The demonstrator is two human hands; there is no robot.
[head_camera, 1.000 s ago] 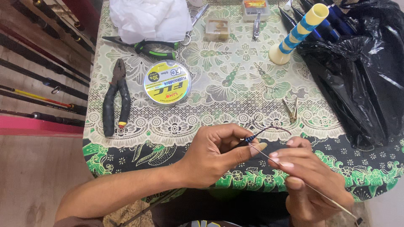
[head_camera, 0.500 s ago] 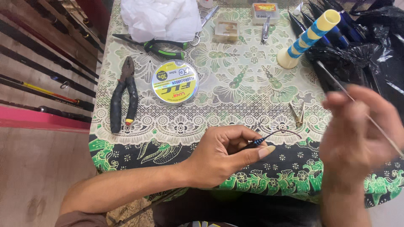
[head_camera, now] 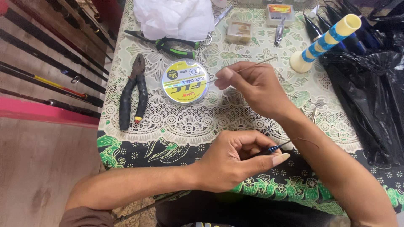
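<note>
Across the centre of the frame stands a table (head_camera: 139, 130) under a pale lace cloth over a green-and-black patterned one; wooden floor and dark rods (head_camera: 50, 80) fill the left. The left hand (head_camera: 235, 162), lower centre, has its grip closed on a thin dark rod tip (head_camera: 275, 148), long axis rising toward the right. The right hand (head_camera: 256, 86) pinches a fine wire (head_camera: 248, 68), pointing left toward the yellow line spool (head_camera: 185, 82). Black pliers (head_camera: 132, 90) lie left.
</note>
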